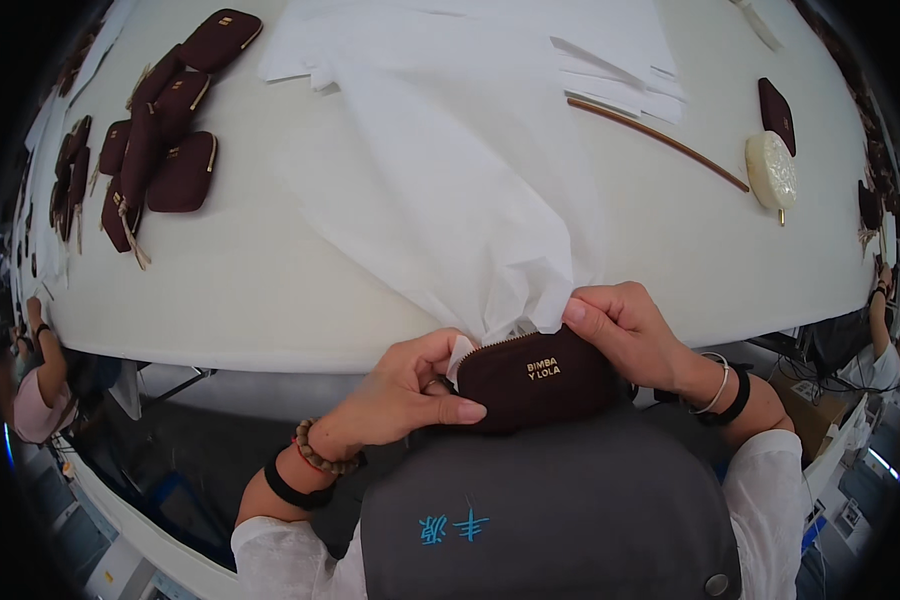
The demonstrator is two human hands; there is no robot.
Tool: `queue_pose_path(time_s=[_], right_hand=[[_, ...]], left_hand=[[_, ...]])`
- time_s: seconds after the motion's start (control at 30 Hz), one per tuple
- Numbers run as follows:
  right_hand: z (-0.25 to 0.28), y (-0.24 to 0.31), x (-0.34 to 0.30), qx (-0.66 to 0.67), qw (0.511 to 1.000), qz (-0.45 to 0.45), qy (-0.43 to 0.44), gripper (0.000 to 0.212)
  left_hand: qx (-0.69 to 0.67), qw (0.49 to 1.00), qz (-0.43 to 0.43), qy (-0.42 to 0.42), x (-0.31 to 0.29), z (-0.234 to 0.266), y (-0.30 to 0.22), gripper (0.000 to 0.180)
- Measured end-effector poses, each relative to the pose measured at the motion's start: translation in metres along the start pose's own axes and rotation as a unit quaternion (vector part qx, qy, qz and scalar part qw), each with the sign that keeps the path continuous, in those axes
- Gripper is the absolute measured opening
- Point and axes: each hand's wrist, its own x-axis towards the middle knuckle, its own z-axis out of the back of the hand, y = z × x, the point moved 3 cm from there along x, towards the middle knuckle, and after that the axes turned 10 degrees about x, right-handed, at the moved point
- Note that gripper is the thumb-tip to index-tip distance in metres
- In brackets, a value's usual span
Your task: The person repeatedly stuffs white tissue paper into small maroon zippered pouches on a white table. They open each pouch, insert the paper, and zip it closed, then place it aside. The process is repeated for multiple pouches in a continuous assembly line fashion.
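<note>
- Pouch [540,378]: small dark-maroon zip pouch with pale lettering on its face, held at the near edge of the table [270,290], just above the person's grey apron [560,500]. Gold zip along its top edge, open at the left end.
- Tissue paper [470,190]: large white sheet spread across the table, gathered to a crumpled point that enters the pouch mouth. Best fed in small folds, so the pouch fills evenly and the zip teeth stay free of paper.
- Left hand [410,385]: grasping the pouch's left end, thumb laid over the front face, fingers curled at the open zip corner. A firm hold here keeps the mouth spread.
- Right hand [625,330]: pinching the tissue at the pouch's upper right edge, fingers bent over the top. Short pushes seem safer than one hard shove, which could tear the sheet.
- Wrists: bead bracelet and dark band on the left; thin bangle and dark band on the right.
- Other pouches [160,150]: a cluster of matching maroon ones at far left, well apart.
- Cream oval case [771,170], a lone maroon pouch [776,115] and a thin brown stick [660,140]: far right.
- Other people's arms at both table ends.
</note>
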Motion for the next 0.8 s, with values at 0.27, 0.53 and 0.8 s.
queue_pose_path(time_s=[0.27,0.53,0.8], right_hand=[[0.012,0.004,0.001,-0.041,0.999,-0.026,0.021,0.039],[0.027,0.028,-0.006,-0.314,0.918,0.237,0.052,0.020],[0.034,0.022,-0.006,-0.376,0.884,0.277,0.022,0.016]], left_hand=[[0.548,0.734,-0.238,-0.322,-0.008,0.022,-0.027,0.026],[0.682,0.632,-0.252,-0.268,0.009,0.023,-0.037,0.029],[0.302,0.919,-0.126,-0.219,-0.008,-0.017,-0.038,0.022]])
